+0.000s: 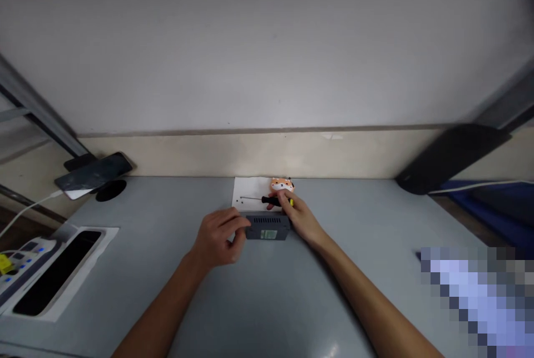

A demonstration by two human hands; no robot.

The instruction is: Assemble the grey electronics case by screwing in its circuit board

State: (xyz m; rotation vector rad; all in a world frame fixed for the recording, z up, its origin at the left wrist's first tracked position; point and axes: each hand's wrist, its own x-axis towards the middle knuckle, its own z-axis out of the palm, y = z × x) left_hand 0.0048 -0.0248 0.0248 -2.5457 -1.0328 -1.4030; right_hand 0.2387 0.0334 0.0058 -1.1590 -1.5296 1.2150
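A small dark grey box with vent slots and a green label (267,227) lies on the grey table (271,302). My left hand (219,241) grips its left end, fingers curled around it. My right hand (301,219) reaches past the box's right end, and its fingers close on the black and yellow handle of a thin screwdriver (261,200). The screwdriver lies across a white sheet of paper (246,190) behind the box. An orange animal figurine (282,184) sits on the paper just beyond my right fingers.
A phone (92,175) rests on a black stand at the back left, with a white cable. A power strip (23,260) and a white tray with a black slot (58,271) lie at the left. A black lamp head (448,157) stands at the right.
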